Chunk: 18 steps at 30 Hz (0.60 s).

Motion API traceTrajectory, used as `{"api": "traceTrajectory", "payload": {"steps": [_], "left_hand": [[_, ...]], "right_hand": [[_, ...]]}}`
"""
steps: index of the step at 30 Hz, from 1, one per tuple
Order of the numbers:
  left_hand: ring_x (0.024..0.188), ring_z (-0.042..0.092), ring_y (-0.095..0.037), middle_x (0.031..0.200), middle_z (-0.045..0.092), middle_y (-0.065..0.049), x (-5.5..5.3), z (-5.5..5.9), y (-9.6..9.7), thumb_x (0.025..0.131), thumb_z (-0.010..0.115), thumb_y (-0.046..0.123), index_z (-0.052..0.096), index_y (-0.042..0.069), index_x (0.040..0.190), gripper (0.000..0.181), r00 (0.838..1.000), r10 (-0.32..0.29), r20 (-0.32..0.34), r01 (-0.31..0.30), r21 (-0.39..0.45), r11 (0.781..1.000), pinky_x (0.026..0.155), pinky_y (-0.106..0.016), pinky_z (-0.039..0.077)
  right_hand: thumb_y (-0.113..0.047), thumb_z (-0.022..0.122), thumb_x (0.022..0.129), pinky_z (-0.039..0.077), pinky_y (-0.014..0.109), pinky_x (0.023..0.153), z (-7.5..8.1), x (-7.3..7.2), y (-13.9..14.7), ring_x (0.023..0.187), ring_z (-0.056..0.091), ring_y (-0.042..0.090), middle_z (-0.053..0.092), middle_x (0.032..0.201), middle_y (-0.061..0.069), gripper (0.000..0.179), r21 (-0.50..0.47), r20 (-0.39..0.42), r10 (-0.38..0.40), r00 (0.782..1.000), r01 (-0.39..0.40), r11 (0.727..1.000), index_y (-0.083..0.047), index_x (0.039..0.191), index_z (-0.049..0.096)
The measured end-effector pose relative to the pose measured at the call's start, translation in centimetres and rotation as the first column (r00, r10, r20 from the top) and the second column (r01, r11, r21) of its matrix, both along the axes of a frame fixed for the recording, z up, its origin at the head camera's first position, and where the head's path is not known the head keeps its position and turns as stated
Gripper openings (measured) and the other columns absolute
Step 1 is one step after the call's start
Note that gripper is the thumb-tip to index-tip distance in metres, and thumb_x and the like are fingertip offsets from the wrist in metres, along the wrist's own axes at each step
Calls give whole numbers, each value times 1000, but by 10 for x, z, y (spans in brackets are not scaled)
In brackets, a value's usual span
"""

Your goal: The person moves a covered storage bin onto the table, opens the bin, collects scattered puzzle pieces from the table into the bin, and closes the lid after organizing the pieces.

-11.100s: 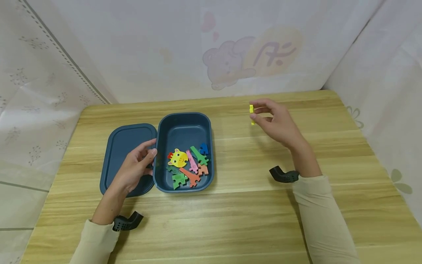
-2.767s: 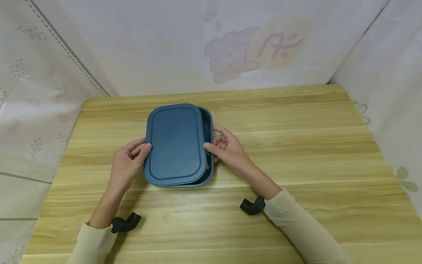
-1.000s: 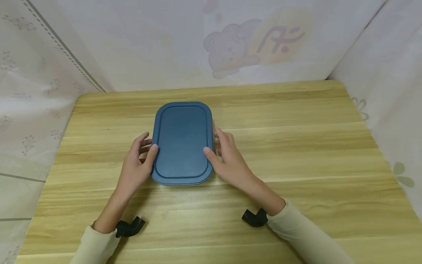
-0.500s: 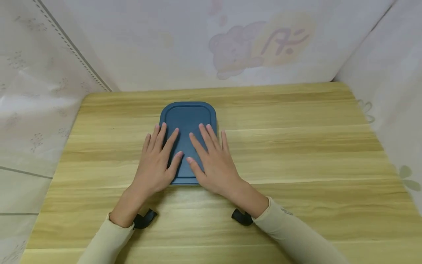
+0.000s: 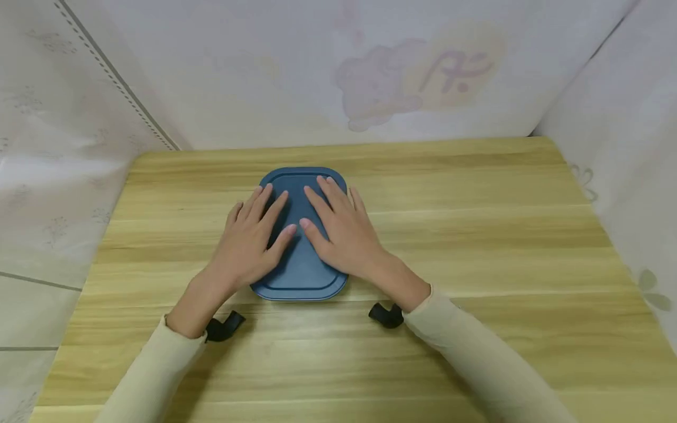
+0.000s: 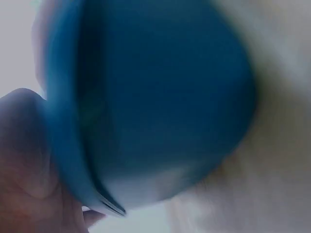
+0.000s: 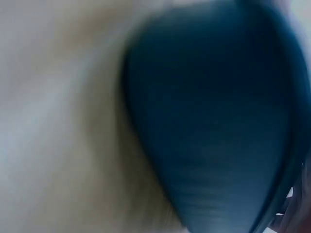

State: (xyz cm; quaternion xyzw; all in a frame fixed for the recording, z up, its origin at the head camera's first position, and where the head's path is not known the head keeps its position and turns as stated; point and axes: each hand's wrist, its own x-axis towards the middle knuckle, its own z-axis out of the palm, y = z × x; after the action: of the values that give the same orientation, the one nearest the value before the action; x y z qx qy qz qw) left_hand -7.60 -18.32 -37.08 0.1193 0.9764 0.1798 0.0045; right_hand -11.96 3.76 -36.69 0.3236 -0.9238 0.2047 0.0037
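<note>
A dark blue lid [image 5: 304, 270] covers the matching rectangular box [image 6: 165, 97], whose side wall fills much of both wrist views, blurred. My left hand [image 5: 248, 235] lies over the lid's left half with fingers spread and straight. Over the right half, my right hand [image 5: 346, 229] lies the same way, its fingertips near the far edge. The two thumbs nearly meet around the lid's middle. The colourful puzzle pieces seen earlier in the box are hidden under the lid.
The box stands on a wooden table [image 5: 476, 235], left of its middle. Pale printed curtains [image 5: 254, 70] rise behind and on both sides. A black wrist mount [image 5: 224, 326] sits on the left wrist, and another mount [image 5: 386, 315] on the right.
The right hand's yellow piece is gone from view. The lid moved from beside the box onto it. Both hands went from its edges to flat on top, then slid slightly toward the far end.
</note>
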Motion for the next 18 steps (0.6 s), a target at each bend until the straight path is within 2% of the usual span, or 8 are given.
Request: {"api": "traceTrajectory", "payload": {"steps": [2,3,7,13,18], "left_hand": [[168,6,-36,179,10,-16,-16,-1,0,112,35,55,23,16,170,70,1000,-19,12,19,-20,1000,133,-67,8],[168,6,-35,179,10,-15,-20,-2,-1,112,37,53,24,15,170,70,999,-20,25,21,-24,1000,133,-67,8],[168,5,-36,179,8,-17,-34,-10,-1,112,39,54,20,11,170,75,999,-35,40,36,-27,999,134,-64,9],[168,7,-37,179,10,-16,-40,-15,-3,109,45,57,19,14,170,79,999,-36,4,36,1,999,133,-65,12],[168,2,-35,180,7,-13,-39,-20,-8,110,40,60,14,18,171,79,999,5,32,-7,70,998,134,-66,5]], "right_hand": [[-49,34,113,11,66,133,-2,-15,-2,167,14,33,21,177,16,66,28,-4,-20,1000,20,999,-12,167,32],[-50,34,113,10,66,133,-11,-21,-3,168,11,32,18,178,15,66,34,-3,-24,1000,24,999,-14,168,30],[-55,33,112,10,63,135,-18,-28,-5,168,9,32,14,179,15,71,65,22,-42,999,41,997,-12,169,26],[-57,37,111,13,59,135,-20,-28,-7,168,7,30,12,179,14,75,34,43,-67,997,66,997,-12,170,22],[-53,40,111,9,56,137,-26,-34,-14,169,5,29,13,179,14,75,-48,91,-28,995,33,998,-11,170,21]]}}
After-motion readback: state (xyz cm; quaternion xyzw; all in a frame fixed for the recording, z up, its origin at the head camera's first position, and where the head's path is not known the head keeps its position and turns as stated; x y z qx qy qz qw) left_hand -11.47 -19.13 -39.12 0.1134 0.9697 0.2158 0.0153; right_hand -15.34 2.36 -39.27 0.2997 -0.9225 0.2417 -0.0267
